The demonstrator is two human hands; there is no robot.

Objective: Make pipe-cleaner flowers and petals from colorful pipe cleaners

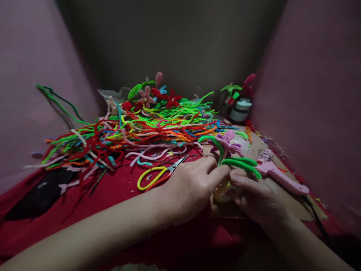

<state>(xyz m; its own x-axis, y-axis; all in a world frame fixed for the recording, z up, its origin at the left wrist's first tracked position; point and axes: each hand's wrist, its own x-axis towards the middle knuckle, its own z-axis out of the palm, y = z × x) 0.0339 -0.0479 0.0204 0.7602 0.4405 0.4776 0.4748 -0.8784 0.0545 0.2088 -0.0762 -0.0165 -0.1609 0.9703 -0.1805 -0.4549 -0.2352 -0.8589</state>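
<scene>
My left hand (194,186) is closed on the stem of a pink and purple pipe-cleaner flower (229,142) with long green leaves (239,162). Close against it on the right, my right hand (255,190) has its fingers curled around a small yellowish round item (223,192) just below the leaves. Its exact form is partly hidden by my fingers. The flower stands upright above both hands. Scissors (158,175) with yellow and orange handles lie half open beside my left hand, the blades pointing up and right.
Colourful pipe cleaners (158,128) are heaped across the red cloth (124,203). Finished flowers (146,96) stand behind them. On the right are a pink tool (284,178) with a black cord, brown cardboard (296,205) and a pale jar (241,110). A black flat object (36,195) lies left.
</scene>
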